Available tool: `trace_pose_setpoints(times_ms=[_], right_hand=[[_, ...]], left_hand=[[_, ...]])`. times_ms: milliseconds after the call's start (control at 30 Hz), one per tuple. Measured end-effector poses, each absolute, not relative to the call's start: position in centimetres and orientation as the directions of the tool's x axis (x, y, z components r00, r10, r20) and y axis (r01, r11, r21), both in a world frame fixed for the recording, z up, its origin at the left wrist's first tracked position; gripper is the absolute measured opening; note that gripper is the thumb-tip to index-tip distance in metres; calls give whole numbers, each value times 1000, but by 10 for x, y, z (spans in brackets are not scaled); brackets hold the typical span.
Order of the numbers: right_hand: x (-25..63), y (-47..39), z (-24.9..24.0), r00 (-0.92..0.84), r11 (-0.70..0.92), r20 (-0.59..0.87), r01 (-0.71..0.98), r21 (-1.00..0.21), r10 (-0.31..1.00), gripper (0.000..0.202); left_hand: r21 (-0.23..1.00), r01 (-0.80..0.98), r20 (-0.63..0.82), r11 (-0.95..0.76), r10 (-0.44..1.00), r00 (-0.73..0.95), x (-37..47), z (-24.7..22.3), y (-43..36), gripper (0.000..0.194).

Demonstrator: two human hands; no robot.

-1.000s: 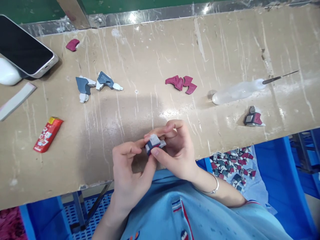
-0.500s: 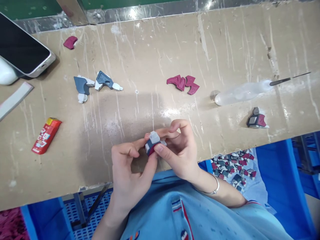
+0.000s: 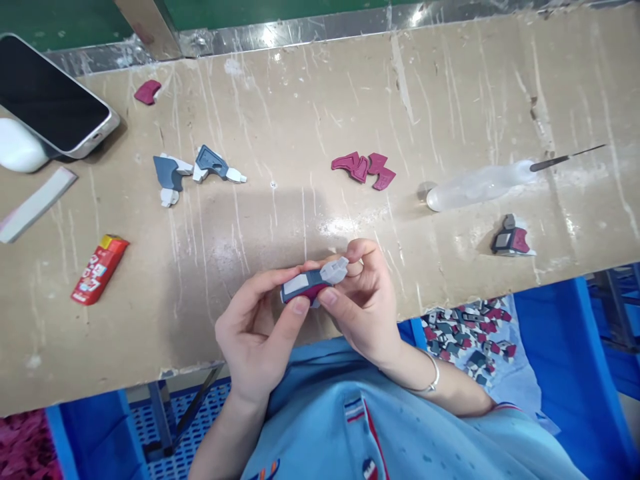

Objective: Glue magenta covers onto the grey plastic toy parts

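Observation:
Between my two hands is a small plastic toy part [image 3: 306, 283], dark grey-blue and maroon with light grey pieces. My left hand [image 3: 263, 327] pinches its left end with thumb and fingers. At the other end, my right hand [image 3: 367, 303] grips it just below the light grey tip. Beyond my hands lie several flat maroon pieces [image 3: 358, 167]. Farther left are two grey-blue and white pieces [image 3: 170, 175]. A similar assembled part [image 3: 511, 239] sits near the table's right front edge.
A clear bottle with a thin needle tip [image 3: 475, 187] lies at the right. On the left are a phone [image 3: 55, 93], a white strip [image 3: 37, 203], a red packet [image 3: 100, 270] and a maroon piece [image 3: 147, 92]. Below the table, a blue bin [image 3: 565, 347] holds many parts.
The toy part has turned in my hands; its long side with a light grey panel now faces up, and the light grey tip points right. Both hands still hold it.

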State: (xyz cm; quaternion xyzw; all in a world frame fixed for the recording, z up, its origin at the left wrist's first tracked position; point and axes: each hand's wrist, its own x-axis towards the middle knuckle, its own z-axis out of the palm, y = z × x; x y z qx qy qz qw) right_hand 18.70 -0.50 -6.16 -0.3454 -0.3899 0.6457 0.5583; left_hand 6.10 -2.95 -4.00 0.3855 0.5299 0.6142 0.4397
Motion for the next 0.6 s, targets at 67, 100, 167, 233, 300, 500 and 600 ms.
trace_pose_setpoints(times_ms=[67, 100, 167, 233, 300, 500, 600], right_hand=[[184, -7, -62, -100, -56, -11, -461, -886, 995, 40], [183, -8, -62, -82, -55, -19, -456, -888, 996, 42], [182, -7, -61, -62, -60, -37, -437, -897, 997, 45], [184, -6, -60, -70, -57, -31, -412, -909, 997, 45], [189, -3, -58, -100, -43, -7, -365, -930, 995, 41], [212, 5, -51, -318, -11, 57, -208, -978, 946, 23], [220, 9, -48, -385, 71, 144, -197, -978, 912, 25]], left_hand=[[988, -147, 1, -49, 952, -306, 61, -41, -29, 20], [988, -150, -7, -40, 954, -299, 61, -40, -28, 19], [989, -151, -42, 1, 961, -273, 58, -37, -27, 17], [985, -157, -109, 74, 968, -225, 54, -33, -27, 17], [969, -169, -205, 178, 966, -155, 50, -30, -26, 16], [890, -295, -337, 347, 938, 86, 46, -35, -23, 35], [873, -366, -329, 321, 943, 42, 49, -34, -23, 36]])
